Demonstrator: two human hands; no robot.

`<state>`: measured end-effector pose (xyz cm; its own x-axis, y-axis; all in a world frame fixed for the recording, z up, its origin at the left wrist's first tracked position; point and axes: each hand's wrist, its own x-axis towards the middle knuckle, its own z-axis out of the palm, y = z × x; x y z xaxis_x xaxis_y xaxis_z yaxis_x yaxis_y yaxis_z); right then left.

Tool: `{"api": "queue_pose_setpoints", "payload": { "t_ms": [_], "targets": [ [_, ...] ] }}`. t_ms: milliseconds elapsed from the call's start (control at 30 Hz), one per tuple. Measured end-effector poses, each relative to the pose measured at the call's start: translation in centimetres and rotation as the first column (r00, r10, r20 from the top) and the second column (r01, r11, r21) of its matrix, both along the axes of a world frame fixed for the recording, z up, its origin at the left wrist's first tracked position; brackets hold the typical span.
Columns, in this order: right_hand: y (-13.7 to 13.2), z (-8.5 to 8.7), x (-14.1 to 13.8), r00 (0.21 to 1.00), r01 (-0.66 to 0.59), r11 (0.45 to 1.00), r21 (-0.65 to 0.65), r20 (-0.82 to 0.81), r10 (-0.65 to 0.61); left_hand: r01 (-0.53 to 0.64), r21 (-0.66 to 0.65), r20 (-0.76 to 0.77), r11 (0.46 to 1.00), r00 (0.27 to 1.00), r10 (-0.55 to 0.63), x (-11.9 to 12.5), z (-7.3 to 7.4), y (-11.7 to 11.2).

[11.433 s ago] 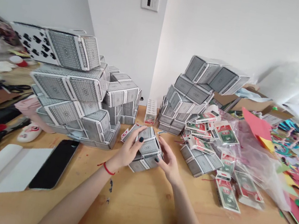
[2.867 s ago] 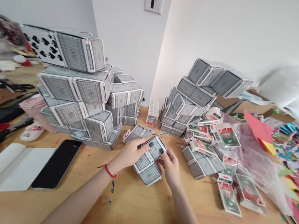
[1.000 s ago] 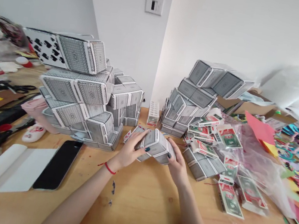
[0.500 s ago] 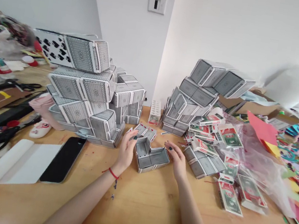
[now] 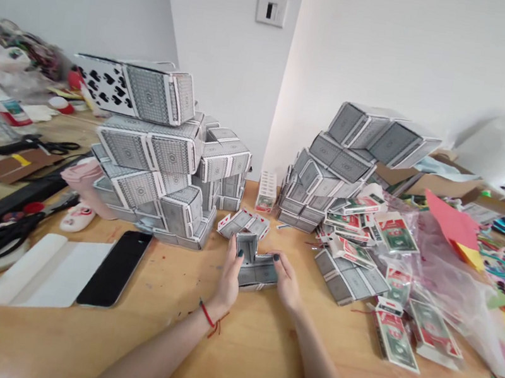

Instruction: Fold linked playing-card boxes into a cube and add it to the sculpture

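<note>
Between my hands, low over or on the wooden table, is an L-shaped open box made of folded grey-backed playing cards [image 5: 259, 273]. My left hand [image 5: 230, 280] grips its left side, thumb at the rim and the other fingers along the outer wall. At the right end, my right hand [image 5: 288, 283] holds it the same way, with part of the fingers hidden behind. Just behind lies a flat playing-card piece with red marks [image 5: 244, 223]. A block of joined grey cards [image 5: 349, 280] rests right of my right hand.
Tall stacks of card blocks stand at left [image 5: 172, 154] and right [image 5: 341, 159]. Card packs [image 5: 396, 231] and clear plastic [image 5: 444, 296] lie at right. A black phone [image 5: 115, 269], an open notebook [image 5: 48, 268] and scissors [image 5: 10, 234] are at left. A wall is behind.
Both hands have closed in on the L-shaped box from its two sides and turned it slightly. Before, the fingers were looser and the right hand stood apart from it. The view has shifted a little left.
</note>
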<state>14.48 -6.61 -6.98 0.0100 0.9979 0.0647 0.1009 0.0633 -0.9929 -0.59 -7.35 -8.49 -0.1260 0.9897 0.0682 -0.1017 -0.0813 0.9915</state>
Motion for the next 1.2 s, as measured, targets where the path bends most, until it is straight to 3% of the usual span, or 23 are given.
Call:
{"api": "queue_pose_setpoints", "payload": {
  "t_ms": [133,233,300,367,433,500,600,700,800,867,967,1200],
  "targets": [
    [-0.2,0.3,-0.1,0.999,-0.042,0.999,0.018,-0.006,0.042,0.029,-0.001,0.009,1.000,1.000,-0.029,-0.8,0.5,0.4],
    [0.1,0.3,0.3,1.000,-0.010,0.999,0.045,0.027,0.009,-0.133,-0.001,-0.006,0.991,0.991,0.133,-1.8,1.2,0.7],
    [0.4,0.3,0.8,0.984,0.153,0.981,0.116,0.073,-0.162,-0.220,0.007,-0.073,0.975,0.973,0.220,-2.5,1.7,0.8],
    [0.6,0.2,1.2,0.906,0.388,0.901,0.196,0.096,-0.411,-0.200,0.053,-0.139,0.978,0.969,0.206,-3.1,2.1,0.7],
    [0.4,0.2,1.4,0.822,0.546,0.816,0.189,0.070,-0.565,-0.093,0.096,-0.140,0.991,0.985,0.106,-3.3,2.4,0.4],
    [0.1,0.3,1.0,0.812,0.580,0.811,0.078,0.019,-0.583,0.054,0.101,-0.115,0.993,0.992,-0.043,-3.0,2.5,0.0],
    [-0.3,0.4,0.0,0.866,0.482,0.867,-0.128,-0.076,-0.493,0.151,0.060,-0.149,0.987,0.979,-0.141,-2.3,2.4,-0.4],
    [-0.2,0.3,-0.8,0.874,0.362,0.906,-0.219,-0.259,-0.412,-0.001,0.055,-0.149,0.998,0.989,0.009,-1.9,2.0,-0.1],
    [0.0,-0.1,-1.4,0.833,0.244,0.941,-0.234,-0.446,-0.327,-0.184,0.071,-0.087,0.980,0.978,0.190,-2.1,2.0,0.7],
    [-0.2,-0.3,-1.9,0.836,0.131,0.964,-0.232,-0.497,-0.233,-0.238,0.084,-0.067,0.968,0.967,0.244,-2.4,2.1,1.1],
    [-0.8,0.1,-2.4,0.860,0.009,0.978,-0.208,-0.497,-0.113,-0.221,0.138,-0.052,0.966,0.972,0.229,-2.6,2.3,1.1],
    [-1.1,1.1,-1.7,0.923,0.016,0.979,-0.203,-0.374,-0.092,-0.060,0.257,-0.097,0.965,0.991,0.087,-2.3,2.6,0.3]
  ]
}}
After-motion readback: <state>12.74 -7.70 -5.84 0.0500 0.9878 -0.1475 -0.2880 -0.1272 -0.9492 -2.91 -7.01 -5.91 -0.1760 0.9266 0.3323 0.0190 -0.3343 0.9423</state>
